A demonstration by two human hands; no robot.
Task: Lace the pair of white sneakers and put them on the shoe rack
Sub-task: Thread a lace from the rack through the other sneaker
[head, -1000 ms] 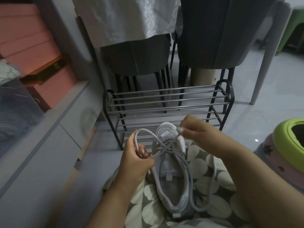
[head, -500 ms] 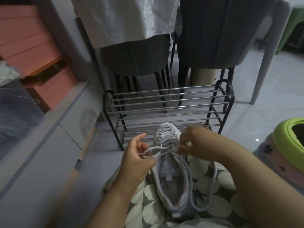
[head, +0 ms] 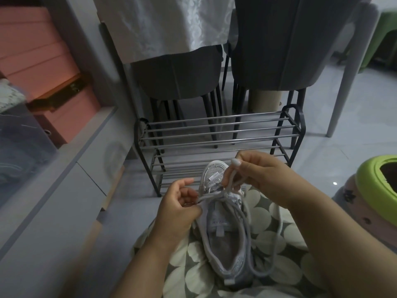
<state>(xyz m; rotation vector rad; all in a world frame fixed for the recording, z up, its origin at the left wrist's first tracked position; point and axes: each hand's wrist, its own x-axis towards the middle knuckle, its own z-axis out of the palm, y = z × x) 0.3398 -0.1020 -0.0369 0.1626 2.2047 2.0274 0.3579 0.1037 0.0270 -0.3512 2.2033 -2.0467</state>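
Head view: dim room, pale tiled floor [head: 354, 130]. A two-tier metal shoe rack [head: 219, 136] stands on the floor straight ahead, both tiers bare; behind it two dark chairs [head: 178, 78] pushed under a table with a white tablecloth [head: 163, 26]. Left side: grey cabinet [head: 64, 190] with pink boxes [head: 36, 61] on top. Right edge: a green-rimmed round container [head: 369, 181]. The person's lap is covered by grey cloth with pale round spots [head: 264, 233]. One white sneaker [head: 223, 233] lies on this cloth, toe pointing toward the rack, opening up; second sneaker not in view. Both forearms reach forward over the lap. Left hand [head: 178, 207] sits at the sneaker's left side, fingers curled, thumb and fingers pinching the shoelace [head: 214, 195] where it leaves the upper eyelets. Right hand [head: 257, 173] is raised above the toe, thumb and forefinger pinching the other lace strand and holding it taut upward. Lace crosses over the tongue between the two hands; loose lace loops down the sneaker's right side and round the heel, with one tip lying by the heel.
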